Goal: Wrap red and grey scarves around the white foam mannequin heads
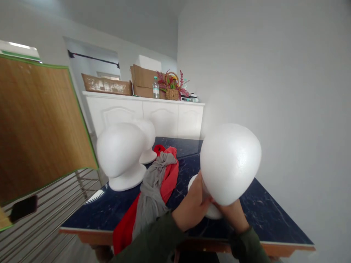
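Note:
A white foam mannequin head [230, 162] stands at the right of the dark blue marbled table [270, 204]. Wrapped around its neck from the left is my left hand [193, 204], fingers closed. From the right, my right hand [233, 213] also grips the neck, its fingers partly hidden under the head. Two more white mannequin heads, a nearer one [120, 153] and one behind it [148, 137], stand on the table's left side. Between them and my hands lie a grey scarf [153, 182] and red cloth [171, 177], bunched together and hanging over the front edge.
White cabinets [120, 113] at the back carry cardboard boxes [142, 80], a water bottle [155, 87] and a flower basket [172, 94]. A metal slatted rack [55, 208] with a bamboo mat [41, 124] and a dark phone-like object [24, 209] is at left. A wall stands right.

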{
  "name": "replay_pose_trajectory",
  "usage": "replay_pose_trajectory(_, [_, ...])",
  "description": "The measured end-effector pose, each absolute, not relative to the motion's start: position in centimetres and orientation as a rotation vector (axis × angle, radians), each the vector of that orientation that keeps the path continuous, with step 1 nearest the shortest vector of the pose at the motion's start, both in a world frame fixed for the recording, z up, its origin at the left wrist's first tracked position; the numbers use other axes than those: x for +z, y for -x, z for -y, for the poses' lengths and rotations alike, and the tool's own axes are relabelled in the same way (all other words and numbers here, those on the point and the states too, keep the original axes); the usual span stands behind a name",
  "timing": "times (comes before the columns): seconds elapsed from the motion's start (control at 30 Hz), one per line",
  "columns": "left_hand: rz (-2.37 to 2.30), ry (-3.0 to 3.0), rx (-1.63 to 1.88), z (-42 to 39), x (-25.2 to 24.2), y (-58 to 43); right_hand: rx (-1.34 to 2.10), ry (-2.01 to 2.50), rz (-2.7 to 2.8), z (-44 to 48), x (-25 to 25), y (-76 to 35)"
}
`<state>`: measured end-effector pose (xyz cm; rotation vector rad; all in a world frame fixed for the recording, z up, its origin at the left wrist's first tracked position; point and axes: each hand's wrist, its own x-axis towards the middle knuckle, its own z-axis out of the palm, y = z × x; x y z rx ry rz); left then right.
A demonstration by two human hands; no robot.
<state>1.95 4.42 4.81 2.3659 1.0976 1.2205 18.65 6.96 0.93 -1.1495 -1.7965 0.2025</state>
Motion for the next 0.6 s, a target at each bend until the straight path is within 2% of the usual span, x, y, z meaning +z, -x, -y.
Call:
replay_pose_trajectory(0.13, [-1.189, -2.357, 1.017, -5.9, 4.8, -0.5, 0.238, 1.235, 1.605, -10.4, 0.7, -20.0])
replay_pose_trajectory(0.3, [-2.004, -2.225, 0.973, -5.9, 3.6, 6.0, 0.313, 1.349, 1.506, -11.9, -1.3, -20.0])
replay_pose_trajectory(0.4, [-2.436, -1.974, 0.58, -5.2, 3.4, 9.5, 0.322, 1.267, 1.579, -11.7, -2.2, -19.9])
replay_pose_trajectory(0.5, [-2.574, -1.827, 0.247, -5.0, 2.8, 11.1, 0.323, 1.237, 1.607, -11.5, -2.4, -19.9])
replay_pose_trajectory(0.6, [-2.536, -1.875, 0.205, -5.4, 1.8, 11.7, 0.336, 1.281, 1.604, -11.1, -2.5, -20.1])
